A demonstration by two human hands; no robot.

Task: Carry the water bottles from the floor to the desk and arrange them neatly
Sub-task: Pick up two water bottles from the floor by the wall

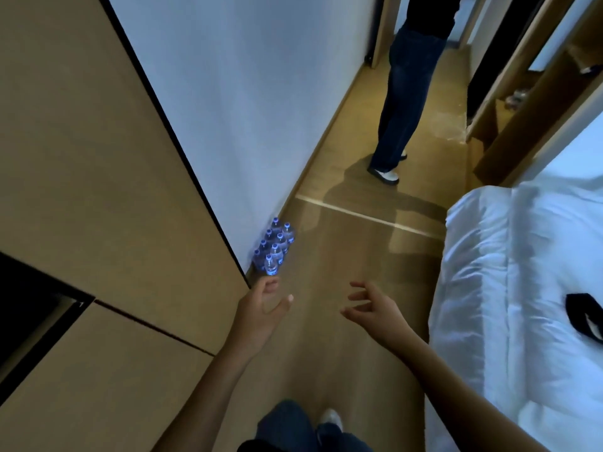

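My arms are bare, no sleeves showing. I wear blue jeans point(287, 425). One pale shoe point(331, 419) shows below.

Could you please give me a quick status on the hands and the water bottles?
Left hand and right hand open, empty. Water bottles upright on floor by wall, untouched. Second person stands beyond; path clear.

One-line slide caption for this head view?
Both empty hands, left hand and right hand, reach toward water bottles grouped on the floor.

Clear water bottles point(274, 247), blue caps (two rows), upright, clustered on floor against white wall
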